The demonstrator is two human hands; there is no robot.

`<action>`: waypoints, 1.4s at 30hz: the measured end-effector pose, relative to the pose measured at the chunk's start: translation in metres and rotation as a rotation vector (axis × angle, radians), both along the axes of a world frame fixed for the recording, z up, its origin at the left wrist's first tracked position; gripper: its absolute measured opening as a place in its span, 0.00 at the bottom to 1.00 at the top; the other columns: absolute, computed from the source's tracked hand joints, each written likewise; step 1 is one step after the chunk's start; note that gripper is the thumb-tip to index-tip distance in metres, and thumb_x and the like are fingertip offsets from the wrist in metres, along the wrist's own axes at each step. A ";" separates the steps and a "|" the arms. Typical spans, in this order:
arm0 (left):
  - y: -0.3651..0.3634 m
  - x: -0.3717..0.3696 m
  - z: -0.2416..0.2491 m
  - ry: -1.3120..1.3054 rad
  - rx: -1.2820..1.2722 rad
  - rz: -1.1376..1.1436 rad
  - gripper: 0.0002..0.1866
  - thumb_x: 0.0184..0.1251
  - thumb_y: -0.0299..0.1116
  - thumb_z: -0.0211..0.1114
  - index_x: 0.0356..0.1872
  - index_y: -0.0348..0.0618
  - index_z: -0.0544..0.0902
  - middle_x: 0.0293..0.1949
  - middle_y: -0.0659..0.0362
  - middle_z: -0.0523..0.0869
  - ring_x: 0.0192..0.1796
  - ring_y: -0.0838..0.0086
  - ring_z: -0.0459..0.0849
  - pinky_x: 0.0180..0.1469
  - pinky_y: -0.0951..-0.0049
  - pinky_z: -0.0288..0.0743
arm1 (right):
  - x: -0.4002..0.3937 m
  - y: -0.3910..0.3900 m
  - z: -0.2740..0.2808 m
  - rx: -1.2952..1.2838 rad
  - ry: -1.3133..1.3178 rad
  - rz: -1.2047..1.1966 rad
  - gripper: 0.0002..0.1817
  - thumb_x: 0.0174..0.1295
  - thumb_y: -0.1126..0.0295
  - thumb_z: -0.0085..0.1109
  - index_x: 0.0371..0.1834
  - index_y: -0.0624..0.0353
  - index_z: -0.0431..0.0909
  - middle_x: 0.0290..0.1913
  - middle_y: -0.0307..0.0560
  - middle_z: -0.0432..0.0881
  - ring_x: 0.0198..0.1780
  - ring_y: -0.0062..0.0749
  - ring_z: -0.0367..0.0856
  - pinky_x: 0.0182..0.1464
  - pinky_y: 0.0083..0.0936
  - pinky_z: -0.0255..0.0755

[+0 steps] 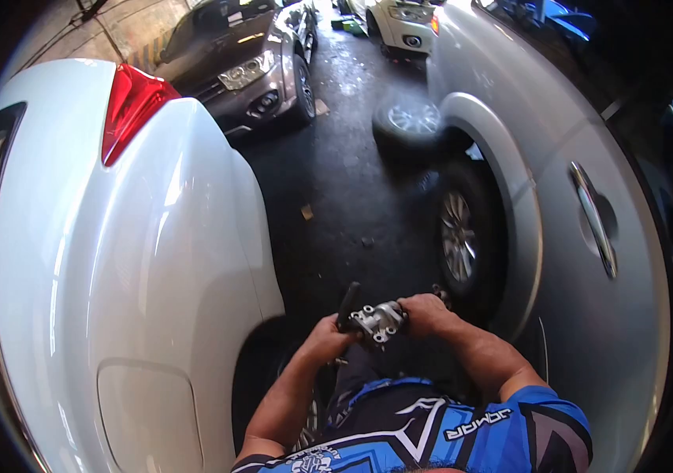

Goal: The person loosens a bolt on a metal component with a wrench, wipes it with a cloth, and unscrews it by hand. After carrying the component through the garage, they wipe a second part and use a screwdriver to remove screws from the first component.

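A silver cast-metal car part [381,320] with several bolt holes is held out in front of my waist, between my two hands. My left hand [329,339] is closed around its left end, where a dark, stubby piece [348,299] points upward. On the other side my right hand [429,310] wraps over the right end, fingers curled down and partly hidden. A small metal bit [441,296] shows just past the right knuckles. The exact kind of part cannot be made out.
A white car [171,260] with a red tail light stands close on my left. On my right is a silver vehicle [557,197], its wheel [459,236] beside my right arm. A loose wheel [407,122] lies farther ahead on the dark floor [329,181]. Beyond is a dark-coloured car [250,71].
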State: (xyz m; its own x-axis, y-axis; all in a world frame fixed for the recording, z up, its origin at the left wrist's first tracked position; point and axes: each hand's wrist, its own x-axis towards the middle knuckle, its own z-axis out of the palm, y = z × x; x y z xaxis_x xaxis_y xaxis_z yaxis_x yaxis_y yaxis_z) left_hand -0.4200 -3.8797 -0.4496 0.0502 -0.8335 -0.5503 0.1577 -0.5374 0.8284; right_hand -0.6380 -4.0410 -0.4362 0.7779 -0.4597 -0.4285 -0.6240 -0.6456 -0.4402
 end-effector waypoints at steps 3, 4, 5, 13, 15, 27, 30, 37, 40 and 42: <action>-0.090 0.067 -0.038 0.015 -0.022 0.084 0.13 0.62 0.30 0.72 0.46 0.38 0.85 0.39 0.63 0.87 0.43 0.78 0.83 0.49 0.74 0.77 | 0.079 -0.097 -0.034 0.001 0.048 -0.007 0.18 0.52 0.57 0.67 0.45 0.49 0.83 0.41 0.52 0.88 0.49 0.53 0.86 0.52 0.47 0.79; -0.113 0.085 -0.054 0.039 -0.049 0.105 0.13 0.63 0.31 0.72 0.47 0.38 0.84 0.39 0.63 0.87 0.42 0.79 0.83 0.48 0.75 0.77 | 0.099 -0.120 -0.048 -0.003 0.051 -0.021 0.19 0.51 0.56 0.68 0.46 0.49 0.83 0.42 0.52 0.88 0.49 0.53 0.86 0.53 0.47 0.79; -0.140 0.100 -0.069 0.009 -0.054 0.121 0.14 0.63 0.31 0.72 0.47 0.38 0.84 0.39 0.63 0.86 0.42 0.79 0.82 0.48 0.74 0.77 | 0.118 -0.143 -0.060 -0.006 0.054 -0.036 0.20 0.51 0.55 0.69 0.46 0.48 0.83 0.42 0.52 0.88 0.49 0.53 0.86 0.53 0.47 0.79; -0.390 0.258 -0.075 0.117 -0.078 -0.065 0.16 0.63 0.32 0.73 0.49 0.37 0.84 0.40 0.63 0.87 0.43 0.79 0.82 0.50 0.73 0.77 | 0.251 -0.371 -0.080 0.008 0.082 -0.157 0.22 0.51 0.54 0.69 0.49 0.48 0.83 0.44 0.52 0.88 0.51 0.53 0.85 0.55 0.44 0.78; -0.431 0.287 -0.068 0.063 -0.065 -0.101 0.15 0.63 0.32 0.73 0.48 0.37 0.84 0.40 0.63 0.87 0.43 0.79 0.82 0.51 0.73 0.77 | 0.268 -0.401 -0.071 -0.004 0.056 -0.156 0.22 0.51 0.53 0.69 0.48 0.49 0.84 0.43 0.52 0.88 0.51 0.52 0.86 0.54 0.44 0.78; -0.782 0.422 -0.161 -0.067 -0.009 -0.139 0.13 0.61 0.30 0.74 0.45 0.36 0.87 0.39 0.59 0.89 0.42 0.75 0.85 0.49 0.69 0.78 | 0.405 -0.736 -0.154 0.088 0.073 -0.188 0.16 0.56 0.57 0.64 0.45 0.50 0.84 0.42 0.54 0.88 0.49 0.52 0.86 0.52 0.46 0.79; -0.846 0.463 -0.179 0.049 0.008 -0.057 0.11 0.61 0.26 0.72 0.44 0.36 0.87 0.38 0.60 0.89 0.41 0.74 0.85 0.48 0.70 0.78 | 0.443 -0.813 -0.160 0.042 0.015 -0.143 0.16 0.54 0.57 0.65 0.44 0.51 0.84 0.39 0.55 0.88 0.46 0.53 0.87 0.49 0.46 0.79; -1.022 0.546 -0.197 0.019 -0.115 0.063 0.07 0.64 0.21 0.70 0.42 0.34 0.86 0.38 0.58 0.89 0.38 0.75 0.86 0.44 0.72 0.80 | 0.548 -0.988 -0.187 0.083 0.024 -0.186 0.16 0.54 0.59 0.65 0.42 0.54 0.84 0.38 0.54 0.88 0.45 0.52 0.87 0.48 0.45 0.80; -1.088 0.596 -0.199 0.154 -0.101 -0.026 0.10 0.62 0.22 0.73 0.44 0.34 0.85 0.39 0.58 0.89 0.38 0.74 0.86 0.44 0.72 0.80 | 0.582 -1.037 -0.210 0.043 0.001 -0.217 0.15 0.54 0.61 0.64 0.42 0.55 0.85 0.39 0.53 0.89 0.46 0.51 0.87 0.48 0.44 0.80; -1.146 0.634 -0.227 0.096 -0.127 -0.115 0.11 0.63 0.21 0.72 0.45 0.33 0.84 0.39 0.58 0.89 0.39 0.74 0.86 0.45 0.72 0.79 | 0.613 -1.089 -0.217 0.008 0.008 -0.243 0.15 0.54 0.61 0.64 0.43 0.55 0.85 0.39 0.54 0.88 0.46 0.51 0.87 0.48 0.44 0.80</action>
State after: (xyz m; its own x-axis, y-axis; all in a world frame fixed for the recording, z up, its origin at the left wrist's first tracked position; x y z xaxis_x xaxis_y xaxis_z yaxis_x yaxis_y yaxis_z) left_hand 0.2142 -5.0260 -0.6767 -0.0968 -0.8937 -0.4381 0.1826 -0.4486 0.8749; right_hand -0.0254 -5.1296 -0.6534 0.6418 -0.6294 -0.4381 -0.7638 -0.4731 -0.4391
